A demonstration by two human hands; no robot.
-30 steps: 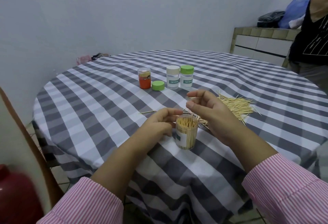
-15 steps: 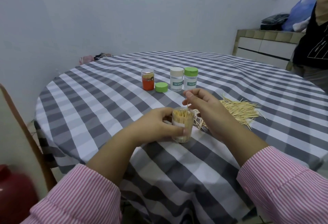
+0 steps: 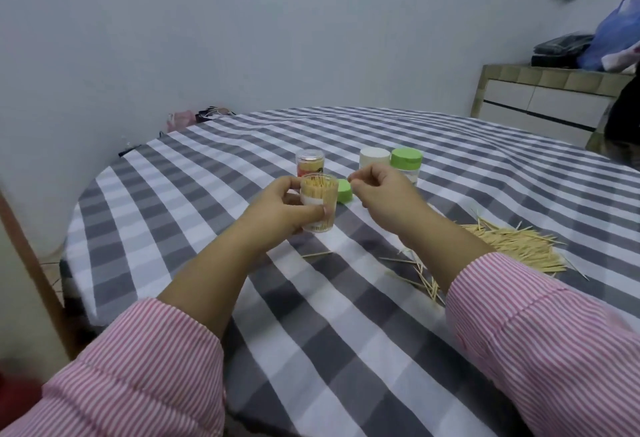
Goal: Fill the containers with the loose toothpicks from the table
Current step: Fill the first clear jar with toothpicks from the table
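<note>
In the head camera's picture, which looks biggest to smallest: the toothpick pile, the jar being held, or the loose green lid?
1. Toothpick pile
2. Held jar, though it is nearer the camera than the lid
3. Loose green lid, partly hidden behind the jar

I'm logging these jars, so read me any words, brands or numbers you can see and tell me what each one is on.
No text can be read in this picture.
Clear toothpick jar in the left hand: white label, print too blurred to read.
Red jar: label graphics too blurred to read.
White-capped jar and green-capped jar: labels hidden behind the right hand.
</note>
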